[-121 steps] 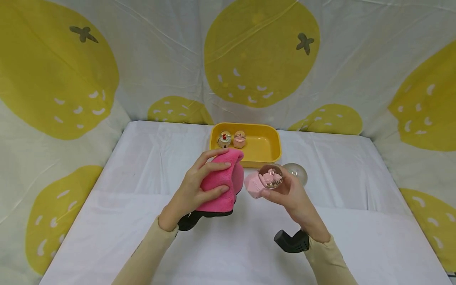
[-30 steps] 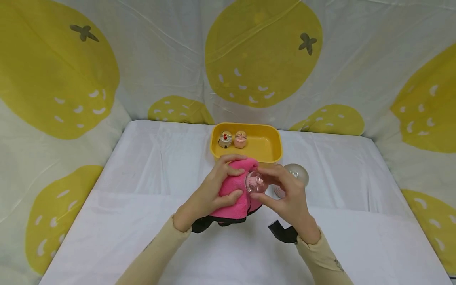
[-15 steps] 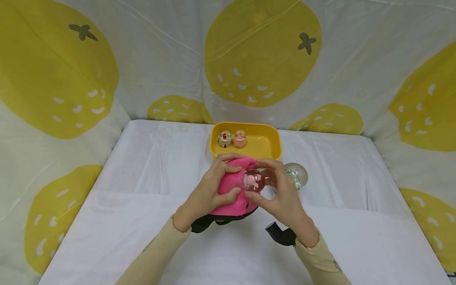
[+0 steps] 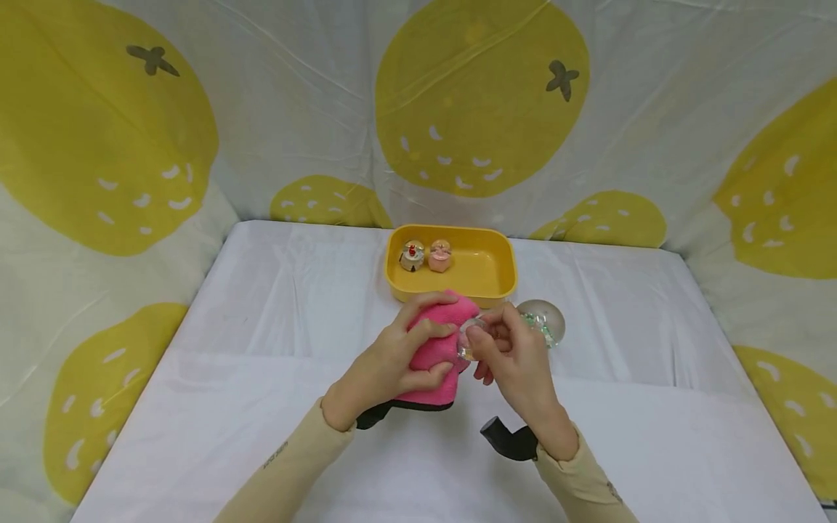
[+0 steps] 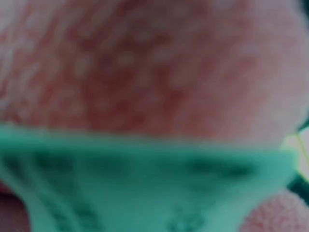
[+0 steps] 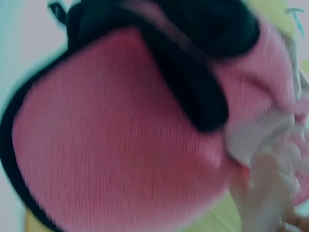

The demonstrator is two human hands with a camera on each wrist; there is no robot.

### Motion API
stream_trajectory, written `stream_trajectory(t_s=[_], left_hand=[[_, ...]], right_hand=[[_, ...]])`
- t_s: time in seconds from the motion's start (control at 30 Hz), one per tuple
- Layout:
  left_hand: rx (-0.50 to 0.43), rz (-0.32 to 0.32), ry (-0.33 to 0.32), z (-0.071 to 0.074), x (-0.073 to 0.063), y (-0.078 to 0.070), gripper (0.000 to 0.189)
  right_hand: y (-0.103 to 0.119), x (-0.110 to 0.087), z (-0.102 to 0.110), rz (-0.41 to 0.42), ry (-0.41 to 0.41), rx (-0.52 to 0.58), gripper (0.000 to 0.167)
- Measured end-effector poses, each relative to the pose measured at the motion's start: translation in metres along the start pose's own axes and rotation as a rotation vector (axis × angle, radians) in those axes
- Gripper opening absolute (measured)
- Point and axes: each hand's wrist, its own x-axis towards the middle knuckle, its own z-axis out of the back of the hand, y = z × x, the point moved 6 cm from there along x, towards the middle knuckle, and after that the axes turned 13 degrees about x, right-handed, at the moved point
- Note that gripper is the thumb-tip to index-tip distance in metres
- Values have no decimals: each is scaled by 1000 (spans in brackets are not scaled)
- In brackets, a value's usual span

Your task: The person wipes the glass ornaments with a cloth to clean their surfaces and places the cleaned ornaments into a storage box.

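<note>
My left hand [image 4: 392, 356] grips a bright pink towel cloth [image 4: 433, 356] with black edging, bunched over the table's middle. Against the cloth's right side is a snow globe [image 4: 466, 340], its clear dome partly showing and its pink base hidden. My right hand [image 4: 523, 359] holds the globe with curled fingers, the thumb across the dome. In the right wrist view the cloth [image 6: 116, 135] hangs wide, with right fingers [image 6: 265, 193] blurred at the lower right. Filling the left wrist view is pink cloth [image 5: 145, 72], with a green-looking strip bearing dark marks [image 5: 135, 179] below it.
A yellow tray [image 4: 500, 290] stands behind the hands, holding a small globe with a red figure [image 4: 412, 256] and a small pink one [image 4: 440, 256]. A larger glass globe [image 4: 548, 319] sits just right of my right hand. White cloth [image 4: 261, 407] covers the table.
The pink globe, earlier apart in my right hand, is now against the cloth. Its dome has turned, and my right fingers have closed in over it. Green glitter shows in the larger globe.
</note>
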Motion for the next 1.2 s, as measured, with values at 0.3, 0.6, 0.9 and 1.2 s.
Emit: stream_trajectory(t_s=[0.3,0.6,0.9,1.2], left_hand=[[-154,92,-1,7,1,14,40],[109,-17,26,1,-1,0,48],[-63,70,-22,3,-4,10,40],[-86,72,-13,5,-1,10,41]], right_hand=[[19,2,0,412,178,-125,49],[8,0,3,295,-30,-89,43],[-1,4,-1,-8,91,-46,36],[22,3,0,521,185,-148,48]])
